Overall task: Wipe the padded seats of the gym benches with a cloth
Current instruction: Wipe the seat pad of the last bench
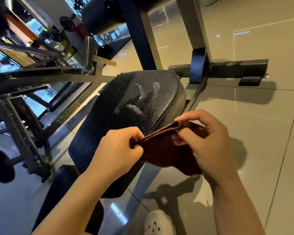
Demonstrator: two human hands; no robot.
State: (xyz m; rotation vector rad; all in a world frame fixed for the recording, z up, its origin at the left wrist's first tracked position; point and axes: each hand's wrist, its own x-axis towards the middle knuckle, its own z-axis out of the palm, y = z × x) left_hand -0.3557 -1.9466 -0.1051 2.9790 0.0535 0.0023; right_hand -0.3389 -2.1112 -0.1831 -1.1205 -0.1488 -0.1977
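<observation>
A black padded bench seat [148,99] fills the middle of the view, with worn pale patches on its leather. Just in front of its near edge I hold a folded brown cloth [166,150] between both hands, above the seat and not touching it. My left hand [120,148] pinches the cloth's left edge. My right hand [209,141] pinches the folded top edge with thumb and fingers. A second black pad [92,148] of the same bench runs down to the lower left, partly behind my left forearm.
The grey steel bench frame [227,68] crosses the tiled floor [261,133] at the upper right. Racks and machine frames [32,78] crowd the left side, with a barbell end [2,165] low on the left. A white shoe [157,223] shows at the bottom.
</observation>
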